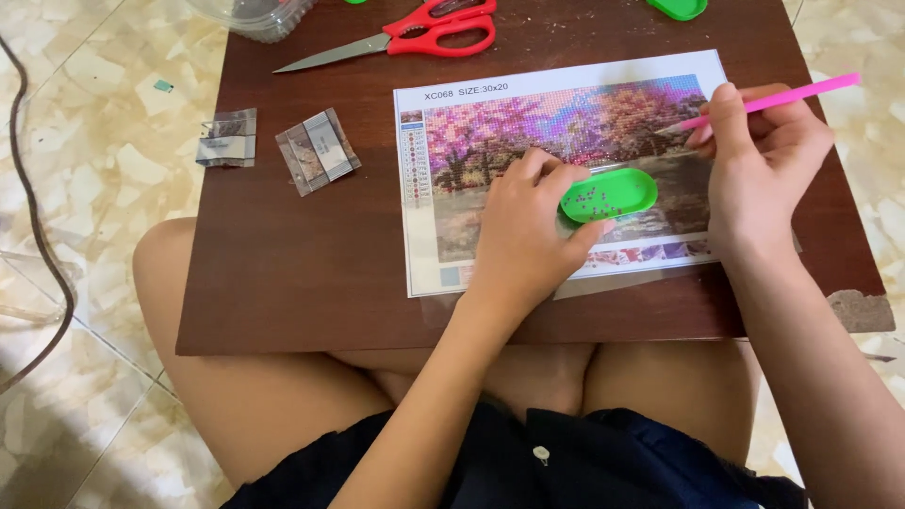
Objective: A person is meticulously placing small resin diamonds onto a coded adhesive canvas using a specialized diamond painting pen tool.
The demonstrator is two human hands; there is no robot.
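Green oval tray [611, 194] on the picture canvas [566, 123], right of centre, resting on the darker lower part of the scene. Small dark beads scattered inside it. Pinched at its left end by the left hand [521, 236]: fingers curled round the rim, thumb toward the near edge, rest of the tray in plain sight.

Pink pen [768, 101] slanting up to the right, tip down on the canvas just beyond the tray's far right end. Gripped by the right hand [759, 155] in a writing hold, fingers closed tight round the lower shaft, upper shaft jutting free past the knuckles. Tip itself too small to make out.

Canvas: rectangular sheet, white border, pink and purple trees above, colour-key strip down the left margin. Lying flat on a dark brown wooden board [283, 264], which sits across bare crossed legs.

Farther out on the board: red-handled scissors [405, 40] near the far edge, blades pointing left, well apart from both hands. Two small flat packets [278, 146] on the left side, near each other. Clear plastic container [255, 14] at the far left corner, partly cut off. Second green piece [679, 8] at the top edge, mostly out of view.

Pale marbled tile floor [85, 141] all round; dark cable [33, 217] looping at left.
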